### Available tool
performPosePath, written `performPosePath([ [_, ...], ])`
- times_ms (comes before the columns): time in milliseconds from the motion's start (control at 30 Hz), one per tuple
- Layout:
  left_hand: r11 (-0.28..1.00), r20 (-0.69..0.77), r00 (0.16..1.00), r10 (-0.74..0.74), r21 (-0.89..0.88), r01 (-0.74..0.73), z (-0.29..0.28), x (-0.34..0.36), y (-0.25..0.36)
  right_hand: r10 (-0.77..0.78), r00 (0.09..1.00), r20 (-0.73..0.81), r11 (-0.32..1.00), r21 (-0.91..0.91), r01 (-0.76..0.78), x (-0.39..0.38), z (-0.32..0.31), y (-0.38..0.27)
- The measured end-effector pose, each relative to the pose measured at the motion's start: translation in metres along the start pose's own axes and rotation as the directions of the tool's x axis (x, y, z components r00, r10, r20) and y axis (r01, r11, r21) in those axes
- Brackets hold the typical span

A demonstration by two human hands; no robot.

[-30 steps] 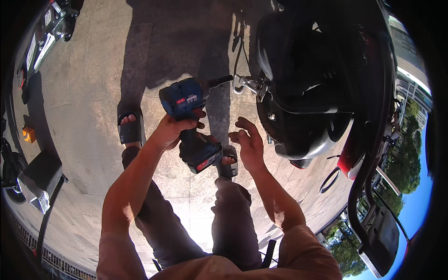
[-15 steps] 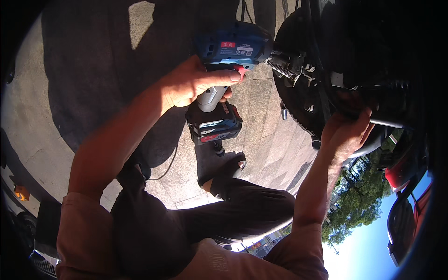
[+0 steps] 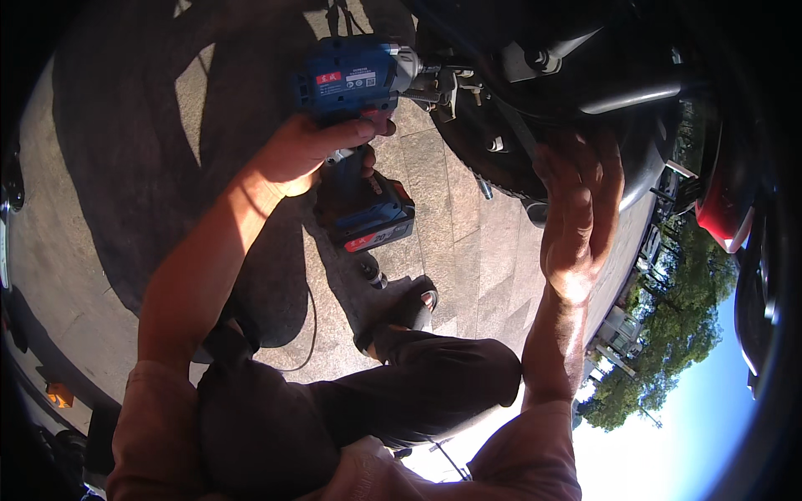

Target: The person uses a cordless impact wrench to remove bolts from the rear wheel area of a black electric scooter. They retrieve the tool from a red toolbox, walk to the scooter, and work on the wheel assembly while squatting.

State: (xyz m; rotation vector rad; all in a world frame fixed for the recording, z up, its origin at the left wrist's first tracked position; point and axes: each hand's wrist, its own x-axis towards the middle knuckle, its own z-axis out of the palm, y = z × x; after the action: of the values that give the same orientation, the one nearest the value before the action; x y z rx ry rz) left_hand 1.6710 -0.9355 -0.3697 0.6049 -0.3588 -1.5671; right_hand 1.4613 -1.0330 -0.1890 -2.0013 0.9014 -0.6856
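Observation:
My left hand (image 3: pixel 313 154) is closed round the grip of a blue cordless impact wrench (image 3: pixel 351 79), thumb and a finger by its red trigger. A large battery pack (image 3: pixel 368 219) sits at the tool's base. Its nose reaches a dark shaft beside a coil spring (image 3: pixel 420 96) and small metal fittings at the wheel of a motorbike or scooter. My right hand (image 3: pixel 581 196) lies with fingers stretched out along the dark wheel and bodywork, holding nothing I can see. Its fingertips are in shadow, and so is the shaft's far end.
A metal socket (image 3: pixel 484 187) is on the paving by the tyre (image 3: pixel 464 150). Another socket-like piece (image 3: pixel 373 271) lies near my sandalled foot (image 3: pixel 418 305). A thin cable (image 3: pixel 313 330) curves past my knee. A silver tube (image 3: pixel 631 96) crosses the vehicle. An orange object (image 3: pixel 59 395) stands far left.
My right hand has gone from curled fingers beside the silver tube to stretched fingers against the wheel. The view has shifted; the wrench stays in my left hand at the wheel.

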Motion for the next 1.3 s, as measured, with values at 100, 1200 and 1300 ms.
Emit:
performPosePath([
  [100,0.999,0.015,0.999,-0.030,-0.015,0.030,-0.004,0.000,-0.007,0.150,0.972,0.181,0.984,0.072,-0.165,-0.044,-0.020,0.011],
  [1200,0.963,-0.177,0.984,-0.034,0.258,0.080,0.024,0.000,0.006,0.126,0.900,0.417,0.981,0.082,-0.175,-0.133,-0.069,0.147],
  [1300,0.937,-0.192,0.980,0.051,0.350,0.020,0.014,0.009,0.010,0.047,0.952,0.304,0.962,0.241,-0.124,-0.124,-0.066,0.160],
])
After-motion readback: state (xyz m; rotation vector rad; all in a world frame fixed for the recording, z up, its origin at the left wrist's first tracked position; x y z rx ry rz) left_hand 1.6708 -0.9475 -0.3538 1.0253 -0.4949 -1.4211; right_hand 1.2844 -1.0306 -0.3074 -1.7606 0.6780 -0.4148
